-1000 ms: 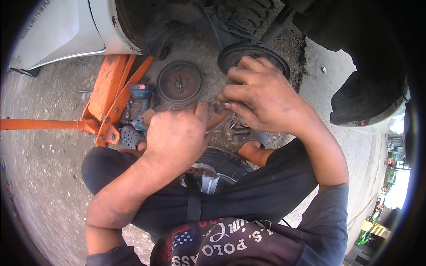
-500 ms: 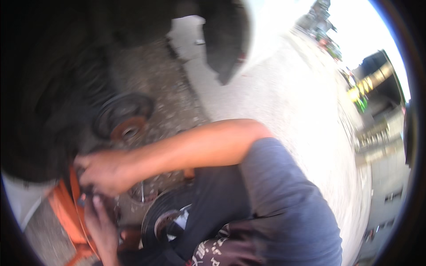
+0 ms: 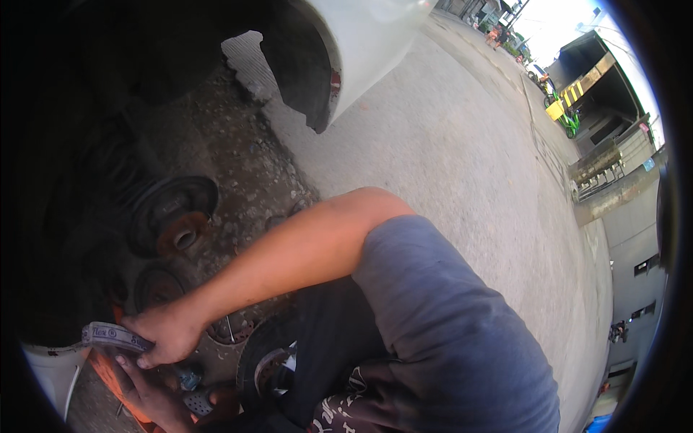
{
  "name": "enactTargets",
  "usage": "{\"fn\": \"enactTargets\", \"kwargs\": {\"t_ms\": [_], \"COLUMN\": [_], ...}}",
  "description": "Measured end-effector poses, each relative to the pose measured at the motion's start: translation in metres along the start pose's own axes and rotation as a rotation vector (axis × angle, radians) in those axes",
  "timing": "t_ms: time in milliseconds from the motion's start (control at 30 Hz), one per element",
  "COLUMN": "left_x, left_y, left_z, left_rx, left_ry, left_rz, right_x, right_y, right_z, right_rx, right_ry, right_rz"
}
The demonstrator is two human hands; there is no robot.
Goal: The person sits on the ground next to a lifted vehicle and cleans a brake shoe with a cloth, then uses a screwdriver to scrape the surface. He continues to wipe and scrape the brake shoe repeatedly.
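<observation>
While right fingers (image 3: 150, 326) grip curved grey band (image 3: 119, 340) — purple lettering (image 3: 102, 333) shows.

Glare top rt., v. dim lt.

Open-air work site in full daylight, seen from where I stand. Ground: pale concrete pavement (image 3: 476, 173), stretching to far end of lane; along its broken edge, darker strip of dirt and gravel (image 3: 249, 148). Right side: grey building wall (image 3: 626, 242) with small dark window openings (image 3: 647, 265). Farther back: shelter (image 3: 612, 101), interior shadowed, near yellow-and-black striped panel (image 3: 572, 94). Distance: greenery (image 3: 517, 52) beneath washed-out bright sky (image 3: 552, 22).
</observation>
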State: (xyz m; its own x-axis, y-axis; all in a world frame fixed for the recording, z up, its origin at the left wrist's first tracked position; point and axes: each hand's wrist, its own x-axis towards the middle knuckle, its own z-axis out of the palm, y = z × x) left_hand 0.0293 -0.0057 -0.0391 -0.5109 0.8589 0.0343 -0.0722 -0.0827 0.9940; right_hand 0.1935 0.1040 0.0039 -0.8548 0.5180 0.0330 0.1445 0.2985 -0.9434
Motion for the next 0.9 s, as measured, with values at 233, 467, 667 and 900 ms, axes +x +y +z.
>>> {"fn": "enactTargets", "kwargs": {"t_ms": [233, 467, 667, 900], "left_x": [0.028, -0.002, -0.01, -0.003], "left_y": [0.033, 0.041, 0.055, 0.062], "left_z": [-0.022, -0.005, 0.016, 0.016], "left_rx": [0.305, 0.29, 0.242, 0.012], "left_ry": [-0.143, -0.022, 0.031, 0.025], "left_rz": [-0.065, 0.214, 0.222, 0.097], "right_x": [0.01, 0.0, -0.013, -0.008], "right_y": [-0.001, -0.002, -0.034, -0.025], "right_z": [0.0, -0.015, -0.031, -0.035], "right_rx": [-0.086, 0.115, 0.263, -0.045], "right_ry": [0.044, -0.024, -0.137, -0.034], "right_rz": [0.037, 0.071, 0.226, -0.008]}}
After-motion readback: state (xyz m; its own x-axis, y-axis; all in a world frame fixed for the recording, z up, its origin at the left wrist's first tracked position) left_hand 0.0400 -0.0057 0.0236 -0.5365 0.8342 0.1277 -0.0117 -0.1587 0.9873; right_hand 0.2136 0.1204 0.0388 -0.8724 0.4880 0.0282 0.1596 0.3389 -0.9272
